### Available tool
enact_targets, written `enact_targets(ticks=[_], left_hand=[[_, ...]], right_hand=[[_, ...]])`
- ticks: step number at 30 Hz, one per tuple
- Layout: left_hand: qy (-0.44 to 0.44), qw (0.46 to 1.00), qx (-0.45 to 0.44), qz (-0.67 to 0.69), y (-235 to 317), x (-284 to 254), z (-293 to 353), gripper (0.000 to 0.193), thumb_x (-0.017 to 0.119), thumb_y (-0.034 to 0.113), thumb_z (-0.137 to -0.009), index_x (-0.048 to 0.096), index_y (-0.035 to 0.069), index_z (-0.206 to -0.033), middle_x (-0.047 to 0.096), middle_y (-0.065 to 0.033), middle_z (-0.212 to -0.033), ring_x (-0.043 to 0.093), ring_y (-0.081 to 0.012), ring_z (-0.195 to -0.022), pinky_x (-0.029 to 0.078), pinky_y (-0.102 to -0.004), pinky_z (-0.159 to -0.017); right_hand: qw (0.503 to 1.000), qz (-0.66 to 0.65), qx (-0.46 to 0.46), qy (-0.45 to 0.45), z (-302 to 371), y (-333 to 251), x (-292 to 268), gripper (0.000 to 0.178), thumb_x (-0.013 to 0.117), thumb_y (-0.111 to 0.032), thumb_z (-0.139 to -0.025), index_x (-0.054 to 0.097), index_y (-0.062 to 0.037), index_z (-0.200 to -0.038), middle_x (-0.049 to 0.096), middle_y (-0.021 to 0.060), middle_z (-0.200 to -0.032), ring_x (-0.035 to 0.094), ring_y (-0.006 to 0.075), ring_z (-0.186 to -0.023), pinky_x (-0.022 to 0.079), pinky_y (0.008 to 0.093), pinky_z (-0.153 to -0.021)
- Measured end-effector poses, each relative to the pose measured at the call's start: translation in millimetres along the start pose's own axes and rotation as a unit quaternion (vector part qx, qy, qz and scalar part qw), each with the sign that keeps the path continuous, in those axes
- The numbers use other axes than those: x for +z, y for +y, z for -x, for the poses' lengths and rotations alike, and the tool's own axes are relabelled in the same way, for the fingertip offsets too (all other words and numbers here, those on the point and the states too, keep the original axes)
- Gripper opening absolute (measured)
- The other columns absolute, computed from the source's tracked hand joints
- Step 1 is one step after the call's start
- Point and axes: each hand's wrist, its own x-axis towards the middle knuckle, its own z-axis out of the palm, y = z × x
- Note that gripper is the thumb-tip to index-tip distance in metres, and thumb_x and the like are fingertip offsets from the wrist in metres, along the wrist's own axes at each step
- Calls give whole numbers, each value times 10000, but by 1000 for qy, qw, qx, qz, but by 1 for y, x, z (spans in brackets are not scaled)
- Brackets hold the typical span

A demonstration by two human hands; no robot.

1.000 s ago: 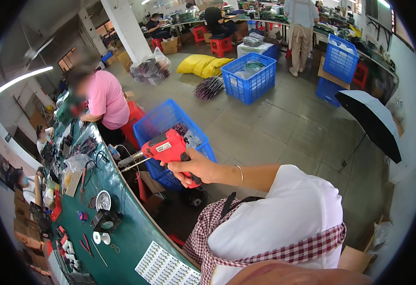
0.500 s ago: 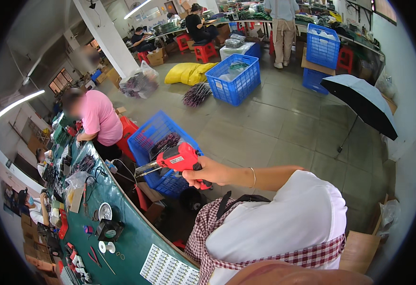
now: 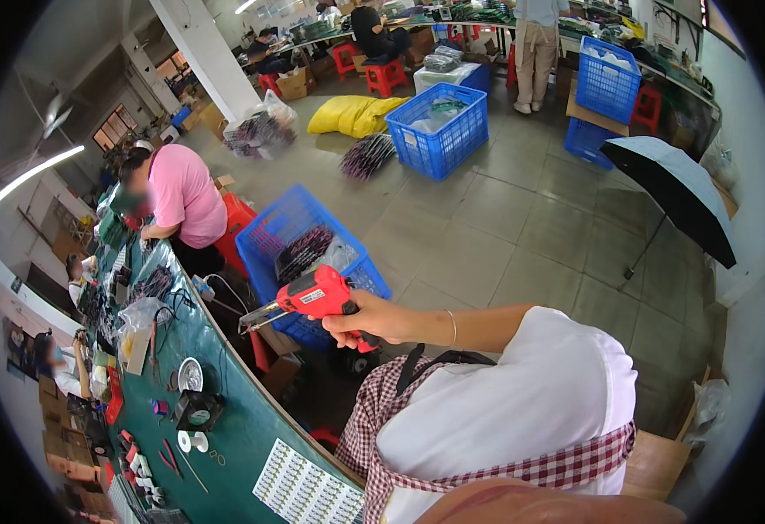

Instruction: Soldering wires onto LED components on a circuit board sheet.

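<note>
My right hand (image 3: 367, 320) is closed around the grip of a red and black soldering gun (image 3: 317, 294), held out in the air beyond the table's curved edge. Its metal nose (image 3: 264, 318) points left and slightly down, with a thin rod running beside it. The tip is in front of a blue plastic crate (image 3: 256, 229) and appears to touch nothing. A bracelet circles my right wrist. My left hand is outside the picture.
On the green table (image 3: 243, 419) lie a white spool (image 3: 192, 442), red pliers (image 3: 169, 458), a black fan-like box (image 3: 199, 410), a round metal dish (image 3: 190, 375) and a printed sheet (image 3: 308, 485). A person in pink (image 3: 186, 196) works beyond. An open umbrella (image 3: 675, 192) stands at right.
The soldering gun and my right hand have moved slightly left and down in the picture, and its nose shows more clearly. The view has shifted a little. The grip is unchanged.
</note>
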Motion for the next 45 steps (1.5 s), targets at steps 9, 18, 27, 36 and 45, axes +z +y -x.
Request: enact_targets(ticks=[9, 18, 27, 36, 45], left_hand=[[51, 994, -60, -74, -25, -80, 28, 146, 564, 105, -911, 604, -27, -957, 579, -130, -993, 547, -287, -962, 441, -411, -846], [48, 930, -152, -330, 89, -170, 43, 163, 545, 2, -881, 622, -6, -1024, 598, -130, -1039, 538, -281, -1015, 400, -384, -941], [-21, 821, -193, -538, 59, -199, 34, 300, 679, 158, -792, 621, 147, -1086, 586, -67, -1046, 512, -292, -1056, 384, -415, -880], [-162, 828, -167, -510, 33, -174, 28, 218, 730, 210, -733, 628, 147, -915, 545, -16, -948, 502, -234, -969, 376, -391, -803], [-244, 783, -124, -559, 22, -170, 24, 154, 634, 185, -816, 578, 46, -853, 548, -80, -894, 500, -265, -903, 399, -361, -739]], right_hand=[[996, -32, 62, -50, -29, 29, 20, 277, 638, -251, -903, 563, -26, -1047, 555, 25, -686, 531, 105, -561, 439, 262, -533], [984, -33, 135, -112, -74, 73, 56, 396, 596, -286, -932, 518, -5, -1201, 523, 23, -661, 492, 101, -519, 494, 303, -613], [934, -66, 212, -278, -113, 118, 93, 398, 508, -282, -990, 435, -27, -1286, 451, 16, -697, 409, 79, -522, 404, 250, -585], [890, -67, 256, -372, -110, 140, 126, 383, 472, -254, -1004, 400, -11, -1291, 451, 32, -713, 409, 73, -519, 406, 240, -556], [896, -65, 275, -342, -106, 137, 123, 410, 505, -269, -989, 395, -3, -1281, 474, 43, -694, 427, 87, -492, 432, 254, -538]])
